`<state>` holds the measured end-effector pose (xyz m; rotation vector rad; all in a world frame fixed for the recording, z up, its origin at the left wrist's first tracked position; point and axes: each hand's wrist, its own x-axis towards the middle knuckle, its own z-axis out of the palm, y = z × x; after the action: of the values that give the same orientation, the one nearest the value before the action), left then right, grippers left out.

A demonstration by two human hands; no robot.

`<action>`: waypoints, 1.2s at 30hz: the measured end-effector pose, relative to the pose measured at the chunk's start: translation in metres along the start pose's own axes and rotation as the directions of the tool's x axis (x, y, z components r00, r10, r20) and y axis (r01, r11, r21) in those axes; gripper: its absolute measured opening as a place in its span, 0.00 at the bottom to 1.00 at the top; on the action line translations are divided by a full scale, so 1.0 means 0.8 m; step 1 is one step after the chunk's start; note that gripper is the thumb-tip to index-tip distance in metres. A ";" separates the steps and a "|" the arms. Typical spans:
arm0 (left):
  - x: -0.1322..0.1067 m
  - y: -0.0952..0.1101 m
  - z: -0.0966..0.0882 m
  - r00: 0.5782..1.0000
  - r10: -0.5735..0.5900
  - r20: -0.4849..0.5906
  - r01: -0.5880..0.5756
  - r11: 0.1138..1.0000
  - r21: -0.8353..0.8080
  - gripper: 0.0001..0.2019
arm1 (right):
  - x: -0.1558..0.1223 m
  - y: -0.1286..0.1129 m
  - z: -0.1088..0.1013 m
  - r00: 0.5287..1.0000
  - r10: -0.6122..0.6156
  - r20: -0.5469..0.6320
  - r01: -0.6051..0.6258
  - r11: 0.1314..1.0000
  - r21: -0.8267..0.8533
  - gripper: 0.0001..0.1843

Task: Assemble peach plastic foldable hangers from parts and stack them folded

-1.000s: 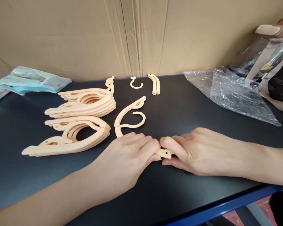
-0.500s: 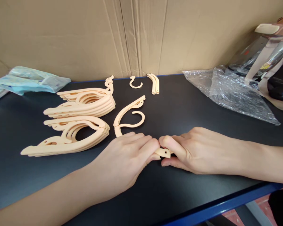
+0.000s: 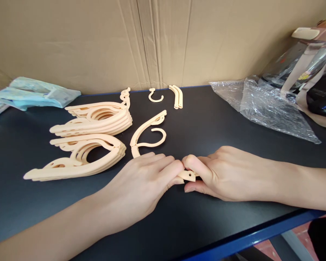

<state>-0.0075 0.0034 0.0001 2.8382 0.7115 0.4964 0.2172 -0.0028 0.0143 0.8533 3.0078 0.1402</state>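
Note:
My left hand (image 3: 152, 181) is closed round a cream plastic hanger arm (image 3: 187, 175); its end with a small round hole sticks out past the thumb. My right hand (image 3: 212, 175) pinches at that same end, with a sliver of cream plastic showing between its fingers. Most of the held part is hidden by my fingers. Just beyond my left hand lies a folding hanger (image 3: 141, 136) with its hook (image 3: 161, 139) turned to the right. Two stacks of folded hangers, a rear stack (image 3: 105, 119) and a front stack (image 3: 97, 159), lie to the left.
Toward the back lie a loose hook (image 3: 156, 98) and two curved hanger arms (image 3: 177, 97). A blue plastic packet (image 3: 38, 92) is at back left. Clear plastic wrap (image 3: 274, 112) and a strapped water bottle (image 3: 306, 61) are at right. Cardboard (image 3: 84, 43) stands behind the black table (image 3: 220, 224).
Both hands keep their hold on the hanger arm almost unmoved. The whole view has shifted very slightly; the hangers and loose parts stay where they lay.

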 end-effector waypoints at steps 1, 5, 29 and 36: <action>0.000 0.000 0.000 1.000 0.002 0.004 -0.002 1.000 0.002 0.12 | 0.000 -0.001 0.000 1.000 0.003 0.001 -0.003 1.000 -0.007 0.13; 0.001 0.001 -0.003 1.000 0.016 0.014 -0.016 1.000 0.015 0.14 | -0.002 -0.002 0.003 1.000 -0.006 -0.014 0.006 0.998 -0.060 0.13; -0.005 0.003 0.012 0.998 -0.022 -0.066 0.019 0.999 -0.033 0.11 | -0.006 -0.001 -0.007 0.988 0.151 0.013 -0.151 0.970 0.189 0.12; -0.007 0.002 0.010 0.996 -0.025 -0.085 0.024 1.000 -0.013 0.09 | -0.005 0.004 -0.019 0.977 0.193 0.094 -0.215 0.881 0.421 0.16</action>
<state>-0.0086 -0.0009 -0.0083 2.8077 0.7543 0.6186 0.2216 -0.0037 0.0296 1.1815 2.9333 -0.5585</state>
